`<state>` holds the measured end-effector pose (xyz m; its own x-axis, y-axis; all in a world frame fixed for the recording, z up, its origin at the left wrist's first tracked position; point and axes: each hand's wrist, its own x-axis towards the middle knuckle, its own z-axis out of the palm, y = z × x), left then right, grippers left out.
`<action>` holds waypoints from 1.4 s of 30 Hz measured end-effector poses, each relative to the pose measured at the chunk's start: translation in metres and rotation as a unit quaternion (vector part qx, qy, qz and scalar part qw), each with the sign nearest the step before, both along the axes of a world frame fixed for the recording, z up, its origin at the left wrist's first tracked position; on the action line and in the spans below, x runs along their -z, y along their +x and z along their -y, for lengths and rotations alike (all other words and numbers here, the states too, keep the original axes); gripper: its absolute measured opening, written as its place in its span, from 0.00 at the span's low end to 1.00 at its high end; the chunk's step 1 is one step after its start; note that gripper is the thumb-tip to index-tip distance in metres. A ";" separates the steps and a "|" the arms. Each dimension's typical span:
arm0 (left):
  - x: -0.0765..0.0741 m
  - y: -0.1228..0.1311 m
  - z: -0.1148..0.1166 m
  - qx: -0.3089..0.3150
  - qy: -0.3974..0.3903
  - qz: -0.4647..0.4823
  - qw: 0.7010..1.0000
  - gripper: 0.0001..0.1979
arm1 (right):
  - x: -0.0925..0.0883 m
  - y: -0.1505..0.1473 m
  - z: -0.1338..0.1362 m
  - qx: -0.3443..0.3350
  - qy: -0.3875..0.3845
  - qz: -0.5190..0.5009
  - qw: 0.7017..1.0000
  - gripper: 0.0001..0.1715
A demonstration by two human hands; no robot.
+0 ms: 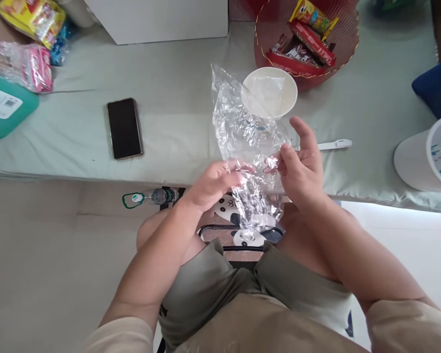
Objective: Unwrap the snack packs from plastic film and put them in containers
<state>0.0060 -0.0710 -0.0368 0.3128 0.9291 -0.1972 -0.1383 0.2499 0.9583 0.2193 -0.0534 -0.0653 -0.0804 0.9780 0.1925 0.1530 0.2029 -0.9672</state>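
Observation:
A crinkled clear plastic bag (231, 122) stretches from beside a white bowl down over the table's front edge. My left hand (215, 181) pinches it from the left, with fingertips partly behind the film. On the opposite side, my right hand (304, 169) grips the bag between thumb and fingers while one finger sticks out. The white bowl (288, 98) stands just beyond; the bag overlaps its left side, and a pale translucent square shows inside. Right of my right hand lies a white plastic handle (336, 144), its other end hidden behind that hand.
A red basket (262, 44) of wrapped snacks stands behind the bowl. A phone (125, 128) lies at left, near a green container (7, 110). A white bucket (413, 162) is at right. Below the table edge is a clear bottle (158, 196).

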 end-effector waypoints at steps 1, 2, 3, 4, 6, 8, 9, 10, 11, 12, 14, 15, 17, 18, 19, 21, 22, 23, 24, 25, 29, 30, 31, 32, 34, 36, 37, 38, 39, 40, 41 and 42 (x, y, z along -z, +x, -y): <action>0.002 0.000 0.003 0.024 0.005 -0.014 1.000 0.19 | -0.003 -0.001 0.001 0.005 0.007 -0.001 1.000 0.30; 0.003 -0.001 0.005 0.032 0.013 -0.024 0.999 0.15 | -0.007 -0.001 0.003 0.012 0.009 -0.008 1.000 0.27; 0.004 -0.003 0.007 0.020 0.027 -0.036 0.999 0.13 | -0.011 -0.002 0.005 0.017 0.005 -0.018 1.000 0.23; 0.005 -0.005 0.008 -0.016 0.052 -0.056 0.997 0.12 | -0.015 -0.003 0.007 0.019 0.000 -0.028 0.999 0.19; 0.004 -0.011 0.010 -0.095 0.107 -0.092 0.985 0.13 | -0.023 -0.006 0.011 0.004 0.002 -0.049 0.999 0.15; 0.002 -0.016 0.011 -0.126 0.165 -0.111 0.972 0.19 | -0.028 -0.008 0.013 -0.023 0.022 -0.059 0.998 0.15; 0.000 -0.017 0.012 -0.120 0.192 -0.124 0.966 0.22 | -0.029 -0.008 0.014 -0.033 0.034 -0.061 0.997 0.15; -0.001 -0.017 0.014 -0.107 0.217 -0.146 0.959 0.23 | -0.030 -0.009 0.015 -0.037 0.045 -0.058 0.997 0.14; -0.003 -0.016 0.016 -0.101 0.244 -0.180 0.948 0.23 | -0.031 -0.009 0.015 -0.036 0.051 -0.053 0.997 0.12; -0.003 -0.015 0.018 -0.107 0.273 -0.222 0.930 0.20 | -0.031 -0.010 0.014 -0.030 0.053 -0.046 0.997 0.09; -0.004 -0.014 0.021 -0.155 0.330 -0.305 0.880 0.13 | -0.030 -0.009 0.014 -0.016 0.050 -0.035 0.998 0.07; -0.003 -0.014 0.022 -0.181 0.356 -0.331 0.855 0.11 | -0.030 -0.009 0.013 -0.013 0.047 -0.032 0.998 0.08; -0.003 -0.015 0.020 -0.194 0.391 -0.344 0.831 0.10 | -0.029 -0.008 0.013 -0.017 0.040 -0.029 0.999 0.08; -0.003 -0.017 0.017 -0.181 0.393 -0.338 0.836 0.11 | -0.029 -0.007 0.012 -0.023 0.036 -0.029 0.999 0.08; -0.004 -0.019 0.014 -0.162 0.385 -0.327 0.848 0.12 | -0.028 -0.006 0.012 -0.033 0.035 -0.030 0.998 0.09; -0.006 -0.021 0.008 -0.126 0.360 -0.302 0.874 0.14 | -0.026 -0.005 0.012 -0.065 0.046 -0.037 0.996 0.12; -0.007 -0.022 0.005 -0.118 0.350 -0.290 0.883 0.15 | -0.024 -0.004 0.012 -0.085 0.060 -0.040 0.994 0.15; -0.008 -0.022 0.004 -0.121 0.348 -0.277 0.887 0.17 | -0.023 -0.004 0.013 -0.103 0.078 -0.041 0.991 0.18; -0.009 -0.021 0.004 -0.131 0.349 -0.264 0.890 0.19 | -0.023 -0.004 0.014 -0.115 0.097 -0.039 0.988 0.21; -0.009 -0.020 0.006 -0.144 0.349 -0.248 0.892 0.21 | -0.022 -0.003 0.015 -0.119 0.116 -0.034 0.986 0.23; -0.011 -0.013 0.020 -0.188 0.304 -0.146 0.922 0.33 | -0.025 -0.001 0.023 -0.050 0.177 0.009 0.983 0.22; -0.012 -0.010 0.023 -0.188 0.283 -0.117 0.933 0.33 | -0.026 0.000 0.025 -0.025 0.190 0.022 0.981 0.21; -0.013 -0.008 0.024 -0.180 0.258 -0.089 0.945 0.31 | -0.026 0.001 0.025 -0.001 0.199 0.038 0.979 0.21; -0.015 -0.006 0.024 -0.166 0.228 -0.063 0.957 0.29 | -0.026 0.001 0.025 0.020 0.204 0.054 0.977 0.21; -0.017 -0.001 0.019 -0.142 0.154 -0.012 0.978 0.24 | -0.023 0.001 0.022 0.046 0.187 0.081 0.978 0.21; -0.018 0.003 0.009 -0.135 0.071 0.037 0.988 0.21 | -0.017 0.001 0.015 0.053 0.147 0.091 0.984 0.22; -0.019 0.004 0.004 -0.140 0.033 0.058 0.988 0.19 | -0.013 0.000 0.011 0.048 0.126 0.085 0.987 0.21; -0.019 0.004 -0.002 -0.146 -0.002 0.075 0.986 0.18 | -0.009 0.000 0.007 0.040 0.108 0.073 0.991 0.21; -0.019 0.004 -0.006 -0.149 -0.034 0.091 0.984 0.18 | -0.006 -0.001 0.002 0.030 0.095 0.058 0.993 0.22; -0.018 0.004 -0.011 -0.149 -0.061 0.106 0.981 0.17 | -0.002 -0.002 -0.002 0.018 0.086 0.043 0.995 0.23; -0.018 0.003 -0.014 -0.148 -0.086 0.120 0.978 0.17 | 0.000 -0.003 -0.005 0.003 0.081 0.031 0.996 0.26; -0.017 0.001 -0.017 -0.148 -0.107 0.130 0.975 0.16 | 0.002 -0.003 -0.007 -0.013 0.075 0.024 0.997 0.28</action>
